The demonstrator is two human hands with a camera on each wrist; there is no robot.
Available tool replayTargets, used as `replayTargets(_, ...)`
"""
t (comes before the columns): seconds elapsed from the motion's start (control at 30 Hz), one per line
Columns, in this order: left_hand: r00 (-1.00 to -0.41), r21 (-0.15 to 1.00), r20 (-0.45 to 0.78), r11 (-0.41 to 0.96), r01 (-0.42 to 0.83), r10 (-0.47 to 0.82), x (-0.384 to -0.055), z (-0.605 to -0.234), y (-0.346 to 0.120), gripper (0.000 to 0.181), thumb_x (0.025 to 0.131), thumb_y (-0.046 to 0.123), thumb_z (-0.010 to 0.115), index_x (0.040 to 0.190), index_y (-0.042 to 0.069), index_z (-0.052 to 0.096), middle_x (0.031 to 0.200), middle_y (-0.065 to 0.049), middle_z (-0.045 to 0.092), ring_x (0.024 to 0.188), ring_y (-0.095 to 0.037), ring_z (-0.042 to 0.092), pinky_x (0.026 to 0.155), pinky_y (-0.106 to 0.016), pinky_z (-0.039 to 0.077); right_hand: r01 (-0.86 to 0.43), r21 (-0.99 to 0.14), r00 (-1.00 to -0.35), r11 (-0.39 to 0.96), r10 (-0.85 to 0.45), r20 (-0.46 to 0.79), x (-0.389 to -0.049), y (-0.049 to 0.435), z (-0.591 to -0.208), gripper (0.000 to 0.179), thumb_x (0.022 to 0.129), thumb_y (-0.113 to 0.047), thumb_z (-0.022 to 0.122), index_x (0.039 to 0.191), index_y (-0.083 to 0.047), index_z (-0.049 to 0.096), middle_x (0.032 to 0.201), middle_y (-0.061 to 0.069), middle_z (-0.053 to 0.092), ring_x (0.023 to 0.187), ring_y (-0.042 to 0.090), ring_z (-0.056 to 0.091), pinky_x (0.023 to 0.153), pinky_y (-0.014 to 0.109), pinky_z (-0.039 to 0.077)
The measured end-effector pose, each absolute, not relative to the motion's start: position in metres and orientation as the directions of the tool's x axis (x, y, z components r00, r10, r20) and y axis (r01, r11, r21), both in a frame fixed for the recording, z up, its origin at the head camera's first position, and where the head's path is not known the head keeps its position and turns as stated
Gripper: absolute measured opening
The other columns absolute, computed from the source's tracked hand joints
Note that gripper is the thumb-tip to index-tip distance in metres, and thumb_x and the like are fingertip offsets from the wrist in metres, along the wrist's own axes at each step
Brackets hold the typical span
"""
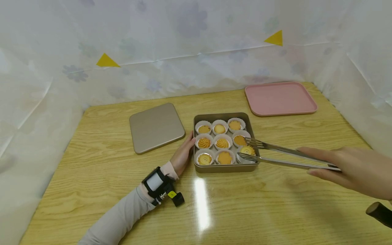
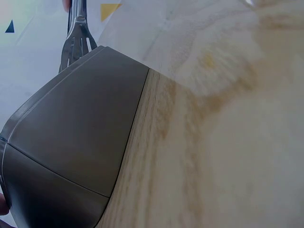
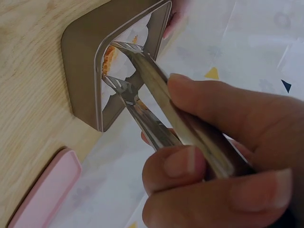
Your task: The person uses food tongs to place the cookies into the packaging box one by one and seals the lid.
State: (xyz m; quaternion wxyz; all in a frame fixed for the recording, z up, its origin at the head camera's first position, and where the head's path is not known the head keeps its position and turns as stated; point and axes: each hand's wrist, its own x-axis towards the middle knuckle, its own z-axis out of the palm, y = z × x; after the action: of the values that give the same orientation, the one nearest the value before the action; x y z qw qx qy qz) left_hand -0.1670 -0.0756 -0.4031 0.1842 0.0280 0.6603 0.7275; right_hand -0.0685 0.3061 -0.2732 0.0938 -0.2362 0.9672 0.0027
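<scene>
A square metal tin [image 1: 226,169] holds several cookies in white paper cups, set in rows. My left hand [image 1: 182,154] rests against the tin's left wall. My right hand [image 1: 358,166] grips metal tongs [image 1: 284,163], also large in the right wrist view as tongs [image 3: 159,85]. The tongs' slotted tips are spread above the tin's right front corner, one on each side of a round ridged cookie [image 1: 248,149]. Whether they touch it I cannot tell. In the left wrist view, the tin's outer wall [image 2: 80,104] hides the cookies.
A flat metal lid [image 1: 157,127] lies on the wooden table [image 1: 245,207], left of the tin. Toward the back right is a pink tray [image 1: 281,98]. Patterned white cloth [image 1: 183,30] encloses the table's back and sides. A dark rounded end [image 1: 379,212] shows below my right hand.
</scene>
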Motion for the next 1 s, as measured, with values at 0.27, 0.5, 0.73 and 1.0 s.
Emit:
replayTargets(0.27, -0.929, 0.969, -0.212, -0.055, -0.239, 0.304, -0.168, -0.403, -0.075, 0.059, 0.106, 0.026, 0.032, 0.156, 0.008, 0.006, 0.164, -0.007, 0.001, 0.149, -0.02, -0.002, 0.122, -0.038, 0.001, -0.51, -0.039, -0.85, 0.859, -0.511, -0.131, -0.074, 0.3, -0.27, 0.054, 0.092, -0.034, 0.065, 0.14, -0.012, 0.052, 0.053, -0.024, 0.037, 0.048, -0.007, 0.032, 0.048, 0.019, 0.031)
replayTargets(0.5, -0.932, 0.973, -0.196, -0.055, -0.223, 0.306, -0.169, -0.402, -0.075, 0.059, 0.106, 0.026, 0.032, 0.156, 0.006, 0.006, 0.163, -0.008, 0.001, 0.149, -0.021, -0.003, 0.122, -0.038, 0.001, -0.528, -0.025, -0.841, 0.849, -0.527, -0.127, -0.081, 0.294, -0.269, 0.054, 0.089, -0.034, 0.069, 0.137, -0.012, 0.055, 0.06, -0.023, 0.047, 0.048, -0.006, 0.033, 0.046, 0.019, 0.032)
replayTargets(0.73, -0.93, 0.971, -0.204, -0.055, -0.231, 0.306, -0.169, -0.402, -0.075, 0.059, 0.106, 0.026, 0.032, 0.156, 0.008, 0.007, 0.164, -0.007, 0.002, 0.15, -0.02, -0.002, 0.122, -0.038, 0.002, -0.559, 0.01, -0.825, 0.829, -0.555, -0.11, -0.083, 0.284, -0.266, 0.053, 0.089, -0.036, 0.069, 0.134, -0.011, 0.056, 0.051, -0.018, 0.036, 0.042, -0.003, 0.028, 0.041, 0.02, 0.028)
replayTargets(1.0, -0.93, 0.972, -0.203, -0.053, -0.23, 0.308, -0.169, -0.402, -0.075, 0.059, 0.106, 0.026, 0.032, 0.156, 0.008, 0.007, 0.164, -0.007, 0.002, 0.15, -0.02, -0.002, 0.122, -0.038, 0.002, -0.552, -0.013, -0.822, 0.833, -0.548, -0.154, -0.087, 0.279, -0.264, 0.054, 0.089, -0.034, 0.069, 0.135, -0.008, 0.055, 0.05, -0.018, 0.038, 0.041, -0.004, 0.03, 0.042, 0.02, 0.032)
